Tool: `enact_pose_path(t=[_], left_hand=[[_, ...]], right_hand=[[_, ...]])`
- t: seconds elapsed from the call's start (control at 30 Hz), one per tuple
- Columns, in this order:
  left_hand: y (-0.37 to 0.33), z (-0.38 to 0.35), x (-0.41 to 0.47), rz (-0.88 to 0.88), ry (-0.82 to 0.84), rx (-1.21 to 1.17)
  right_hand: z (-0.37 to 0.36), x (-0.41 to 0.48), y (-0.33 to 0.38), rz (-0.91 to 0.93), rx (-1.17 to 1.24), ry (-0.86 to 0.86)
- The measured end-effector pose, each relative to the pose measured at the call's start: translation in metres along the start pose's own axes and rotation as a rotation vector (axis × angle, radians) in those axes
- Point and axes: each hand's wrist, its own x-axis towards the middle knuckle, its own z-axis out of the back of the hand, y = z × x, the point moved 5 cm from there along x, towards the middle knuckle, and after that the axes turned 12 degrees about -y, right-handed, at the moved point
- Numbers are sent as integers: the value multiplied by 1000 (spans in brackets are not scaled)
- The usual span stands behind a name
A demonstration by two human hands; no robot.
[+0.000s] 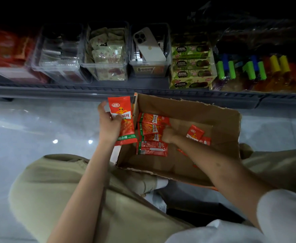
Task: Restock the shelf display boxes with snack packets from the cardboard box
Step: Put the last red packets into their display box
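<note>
My left hand [108,125] grips a red snack packet [124,120] upright, just left of the open cardboard box [222,123]. Inside the box my right hand [169,135] reaches down onto a row of red packets [152,132] lying along the left wall; its fingers are curled at them, but whether it holds one is unclear. Another red packet or two [195,134] lie loose toward the right of the box floor. Above, on the low shelf [108,89], stand clear display boxes [108,53].
A phone [149,44] lies in one clear bin. Green snack cartons [191,67] and coloured tubes [249,67] fill the shelf's right side, red packs [3,48] the far left. The box rests on the glossy floor [38,123] between my knees.
</note>
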Motion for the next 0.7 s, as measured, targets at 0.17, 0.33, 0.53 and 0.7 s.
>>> enact_pose_path(t=[0.17,0.33,0.53,0.7], left_hand=[[1,-1,4,-96,-12,138],[0,-7,6,-160,40,259],[-7,-10,-7,-187,64,259],[-14,-21,-23,-198,197,198]], right_hand=[[-9,-1,2,54,16,9],[20,-27,-2,65,251,-285],[88,-97,-11,374,298,-576],[139,-168,-8,578,373,-482]])
